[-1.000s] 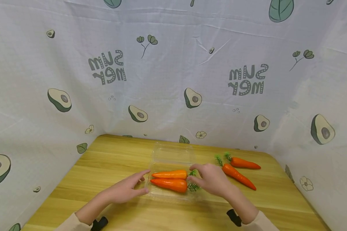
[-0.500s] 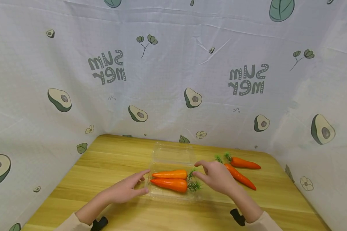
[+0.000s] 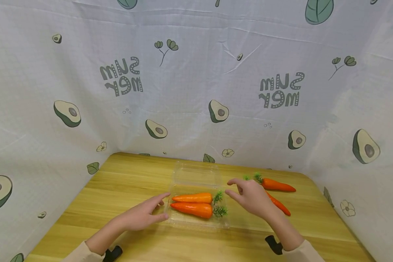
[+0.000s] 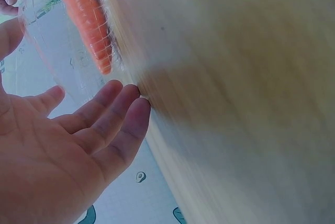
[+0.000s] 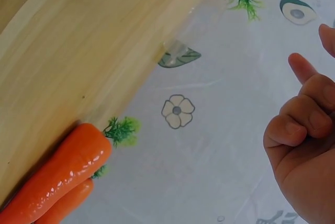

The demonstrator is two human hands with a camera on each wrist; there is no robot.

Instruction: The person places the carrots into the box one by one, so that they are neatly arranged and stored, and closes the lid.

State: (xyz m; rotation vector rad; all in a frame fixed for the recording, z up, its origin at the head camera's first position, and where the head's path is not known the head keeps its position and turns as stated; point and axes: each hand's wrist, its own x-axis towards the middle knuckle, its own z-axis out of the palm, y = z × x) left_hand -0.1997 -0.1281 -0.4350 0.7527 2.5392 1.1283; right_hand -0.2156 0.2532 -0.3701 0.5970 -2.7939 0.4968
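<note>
Two orange carrots with green tufted tops, the far carrot (image 3: 191, 198) and the near carrot (image 3: 192, 210), lie side by side in a clear plastic clamshell box (image 3: 198, 225). Its lid (image 3: 196, 176) lies folded back toward the curtain. My left hand (image 3: 143, 215) is spread at the box's left side, fingers and thumb extended and fingertips right at its edge. Held above the table, right of the leafy tops, my right hand (image 3: 251, 196) has nothing in its fingers. The right wrist view shows its index finger extended and the others loosely curled.
Two more carrots lie at the right of the table: a back carrot (image 3: 278, 185) and a front carrot (image 3: 279, 203), partly hidden behind my right hand. A white curtain (image 3: 190, 83) printed with avocados stands around the wooden table (image 3: 124, 182).
My right hand has drawn back to the right, away from the leafy tops, uncovering them and overlapping the front loose carrot. The left hand and the box have stayed put.
</note>
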